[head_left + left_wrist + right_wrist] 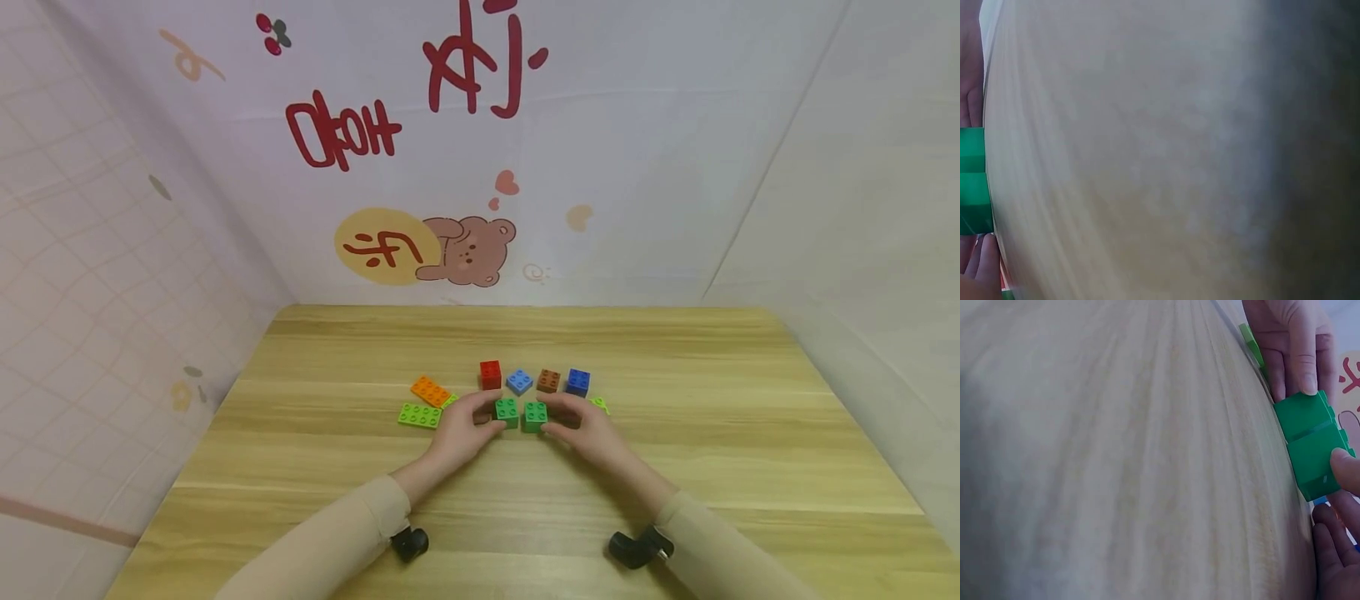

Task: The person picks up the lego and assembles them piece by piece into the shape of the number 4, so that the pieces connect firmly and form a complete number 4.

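Two green four-stud toy bricks stand on the wooden table, studs up. My left hand (459, 425) pinches the left green brick (507, 413) between thumb and fingers. The right green brick (536, 417) is pinched the same way by my right hand (592, 425). A narrow gap shows between the bricks in the head view. In the right wrist view, the thumb of my left hand (1301, 344) presses one brick (1304, 415), and my right thumb touches the other. Only the green sides (972, 200) show at the left wrist view's edge.
Behind the hands lie a red brick (491, 375), a light blue brick (520, 382), a brown brick (549, 381) and a dark blue brick (577, 382). Leftward are an orange plate (430, 391) and a lime plate (419, 416). A lime piece (600, 405) is partly hidden by my right hand.
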Available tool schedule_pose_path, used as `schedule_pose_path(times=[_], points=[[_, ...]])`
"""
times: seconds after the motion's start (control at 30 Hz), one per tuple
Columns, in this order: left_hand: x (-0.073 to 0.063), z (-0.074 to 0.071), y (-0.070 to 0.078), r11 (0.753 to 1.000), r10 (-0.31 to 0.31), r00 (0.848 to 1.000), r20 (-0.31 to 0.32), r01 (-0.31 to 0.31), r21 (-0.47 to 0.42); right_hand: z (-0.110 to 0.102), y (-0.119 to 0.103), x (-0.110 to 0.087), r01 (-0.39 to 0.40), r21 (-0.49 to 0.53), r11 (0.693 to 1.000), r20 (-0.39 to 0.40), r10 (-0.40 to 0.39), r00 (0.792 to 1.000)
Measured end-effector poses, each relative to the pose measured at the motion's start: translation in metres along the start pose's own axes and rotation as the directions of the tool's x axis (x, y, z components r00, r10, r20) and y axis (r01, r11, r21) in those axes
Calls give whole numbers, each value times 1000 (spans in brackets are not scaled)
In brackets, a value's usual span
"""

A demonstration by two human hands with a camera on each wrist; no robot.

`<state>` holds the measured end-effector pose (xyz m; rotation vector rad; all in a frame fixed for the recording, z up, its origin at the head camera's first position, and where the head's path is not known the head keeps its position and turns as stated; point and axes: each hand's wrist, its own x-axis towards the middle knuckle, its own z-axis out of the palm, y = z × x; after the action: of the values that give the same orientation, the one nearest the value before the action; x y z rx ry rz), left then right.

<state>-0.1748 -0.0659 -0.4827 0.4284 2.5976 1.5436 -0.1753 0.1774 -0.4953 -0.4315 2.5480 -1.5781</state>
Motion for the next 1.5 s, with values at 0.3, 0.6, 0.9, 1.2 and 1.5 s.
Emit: schedule_pose_path(times=[0.3, 0.6, 0.9, 1.2, 1.5], points=[[-3, -4, 0, 1000, -9, 1000, 14, 9, -26, 3, -1, -2, -15, -9, 1000, -9, 15, 1000], [-8, -12, 3, 997, 2, 1000, 14, -1, -79, 8, 2, -3, 40, 27, 999, 22, -41, 999], [-10, -21, 9, 995, 22, 1000, -14, -23, -99, 13, -1, -4, 73, 28, 997, 35, -74, 997], [-13, -24, 20, 984, 49, 999, 6, -47, -173, 18, -5, -6, 58, 58, 997, 40, -61, 997], [-14, -18, 26, 968, 98, 994, 40, -86, -234, 20, -8, -6, 80, 59, 995, 59, -84, 995]])
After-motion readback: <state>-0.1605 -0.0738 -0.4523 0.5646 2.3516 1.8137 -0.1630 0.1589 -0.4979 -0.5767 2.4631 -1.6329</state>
